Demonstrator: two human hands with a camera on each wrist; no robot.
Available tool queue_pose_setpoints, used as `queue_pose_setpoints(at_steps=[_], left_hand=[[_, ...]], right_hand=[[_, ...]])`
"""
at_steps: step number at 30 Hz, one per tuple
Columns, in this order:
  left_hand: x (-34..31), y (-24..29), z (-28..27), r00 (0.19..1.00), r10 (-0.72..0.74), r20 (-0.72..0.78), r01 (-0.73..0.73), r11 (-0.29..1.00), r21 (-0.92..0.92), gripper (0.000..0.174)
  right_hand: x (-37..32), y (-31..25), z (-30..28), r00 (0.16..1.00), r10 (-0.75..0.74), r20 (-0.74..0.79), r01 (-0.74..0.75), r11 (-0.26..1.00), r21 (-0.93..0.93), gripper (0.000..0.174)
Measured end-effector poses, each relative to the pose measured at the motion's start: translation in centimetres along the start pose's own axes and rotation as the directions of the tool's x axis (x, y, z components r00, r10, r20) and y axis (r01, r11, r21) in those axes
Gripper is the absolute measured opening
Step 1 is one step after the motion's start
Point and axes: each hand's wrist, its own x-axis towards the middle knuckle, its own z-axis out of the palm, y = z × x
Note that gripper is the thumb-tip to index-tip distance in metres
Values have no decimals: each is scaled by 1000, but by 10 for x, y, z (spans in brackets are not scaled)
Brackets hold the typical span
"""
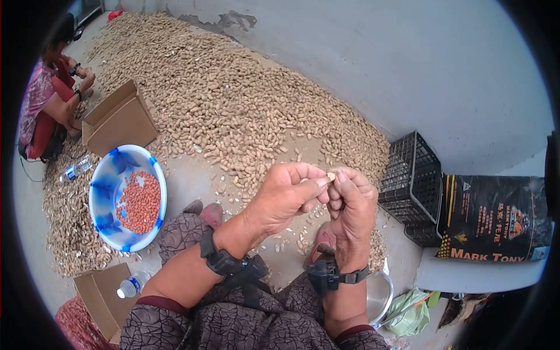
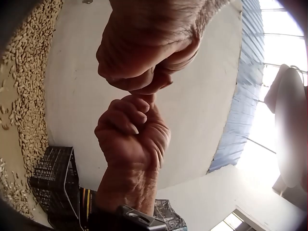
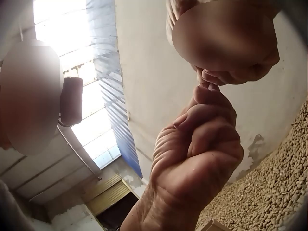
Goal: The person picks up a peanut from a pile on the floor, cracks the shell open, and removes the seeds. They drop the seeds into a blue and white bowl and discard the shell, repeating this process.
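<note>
Both hands are raised in front of me and meet at the fingertips over a small pale peanut (image 1: pixel 331 175). My left hand (image 1: pixel 317 183) pinches it between thumb and curled fingers, and my right hand (image 1: pixel 342 178) pinches it from the other side. In the left wrist view the left hand (image 2: pixel 144 84) is close at the top, with the right hand (image 2: pixel 132 130) below it. Seen from the right wrist, the right hand (image 3: pixel 221 43) is above the left hand (image 3: pixel 202 144); the nut is hidden there.
A wide heap of unshelled peanuts (image 1: pixel 233 99) covers the floor ahead. A blue-and-white bowl (image 1: pixel 100 192) of red kernels (image 1: pixel 139 202) sits at left, near a cardboard box (image 1: pixel 119 119) and another seated person (image 1: pixel 46 105). A black crate (image 1: pixel 411 175) and black bag (image 1: pixel 496 219) stand at right.
</note>
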Motion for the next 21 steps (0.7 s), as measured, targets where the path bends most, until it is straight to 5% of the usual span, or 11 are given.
queue_pose_setpoints(at_steps=[6, 8, 12, 14, 15, 17, 21], left_hand=[[4, -2, -9, 998, -21, 63, 27, 996, -82, 12], [4, -2, -9, 1000, -15, 20, 16, 1000, -25, 11], [1, 1, -2, 996, 80, -38, -77, 994, 76, 10], [1, 0, 0, 953, 278, -117, -176, 827, 534, 8], [2, -1, -1, 954, 278, -116, -176, 827, 533, 8], [3, -4, -4, 874, 484, 33, -345, 572, 745, 6], [3, -9, -2, 880, 475, 17, -333, 589, 736, 6]], right_hand=[[-1, 1, 0, 997, -28, 72, 30, 999, -20, 11], [-2, -1, 2, 998, -47, 50, 54, 986, -156, 12], [-6, -6, 10, 997, -24, 68, 34, 989, -147, 12], [-6, -7, 12, 999, -10, 31, 17, 967, -253, 11], [-6, -7, 12, 999, -10, 30, 18, 967, -253, 11], [-8, -8, 13, 1000, -17, 19, 21, 963, -268, 8], [-7, -7, 9, 998, -51, 30, 58, 952, -299, 9]])
